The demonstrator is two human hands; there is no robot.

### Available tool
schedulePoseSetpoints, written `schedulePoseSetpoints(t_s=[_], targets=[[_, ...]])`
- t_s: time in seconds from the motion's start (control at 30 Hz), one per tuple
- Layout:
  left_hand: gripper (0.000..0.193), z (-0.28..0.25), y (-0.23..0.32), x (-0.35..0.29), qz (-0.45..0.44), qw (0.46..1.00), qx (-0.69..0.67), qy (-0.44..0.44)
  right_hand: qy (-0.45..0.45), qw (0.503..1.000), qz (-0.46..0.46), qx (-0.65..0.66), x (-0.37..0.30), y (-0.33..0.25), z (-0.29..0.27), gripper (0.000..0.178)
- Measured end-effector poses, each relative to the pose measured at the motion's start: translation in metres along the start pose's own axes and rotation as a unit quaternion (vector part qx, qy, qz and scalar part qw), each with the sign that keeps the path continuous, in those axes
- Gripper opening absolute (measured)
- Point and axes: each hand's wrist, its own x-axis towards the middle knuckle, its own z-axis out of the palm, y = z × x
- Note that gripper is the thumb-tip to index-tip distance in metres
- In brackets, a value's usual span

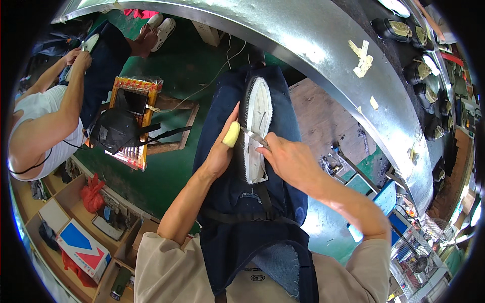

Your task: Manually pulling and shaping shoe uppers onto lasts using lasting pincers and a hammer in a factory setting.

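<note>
A shoe (258, 116) lies sole side up along my lap, toe pointing away from me. Its underside is whitish, with a dark stitched edge all round and a dark thread lying across it. My left hand (222, 151) grips the shoe's left side, its thumb wrapped in a yellow cover (231, 134). In my right hand (288, 156) is a narrow metal hand tool (255, 136), whose tip reaches the shoe's left edge near that thumb. The tool's handle is hidden in the fist, so its exact kind cannot be told. A dark blue apron (217, 194) covers my lap under the shoe.
Ahead and to the right curves a metal-edged bench (303, 38) with several dark shoes (424, 96). A co-worker (50, 101) sits at the left, near a stool (174, 126) with a black bag (115, 130). Wooden compartments (70, 194) stand lower left, a fan (419, 262) lower right.
</note>
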Motion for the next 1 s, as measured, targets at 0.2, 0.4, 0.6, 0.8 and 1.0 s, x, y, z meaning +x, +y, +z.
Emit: schedulePoseSetpoints(t_s=[0.2, 0.4, 0.6, 0.8, 1.0], targets=[[0.065, -0.028, -0.029, 0.003, -0.005, 0.999, 0.040, 0.016, 0.086, 0.965, 0.127, 0.211, 0.003, -0.022, 0.044, 0.028], [0.060, -0.026, -0.008, -0.008, 0.080, 0.896, 0.432, 0.070, -0.083, 0.838, 0.249, 0.479, 0.002, -0.019, 0.002, 0.027], [0.067, 0.012, 0.048, 0.001, -0.038, 0.888, 0.458, 0.035, -0.177, 0.983, -0.013, 0.054, -0.011, -0.003, -0.023, 0.030], [0.058, -0.004, 0.014, 0.001, 0.025, 0.911, 0.411, 0.029, -0.212, 0.976, -0.006, 0.053, -0.019, 0.006, -0.007, 0.037], [0.109, -0.004, 0.005, -0.027, 0.065, 0.937, 0.343, -0.019, -0.281, 0.944, 0.032, 0.171, -0.034, 0.022, -0.023, 0.038]])
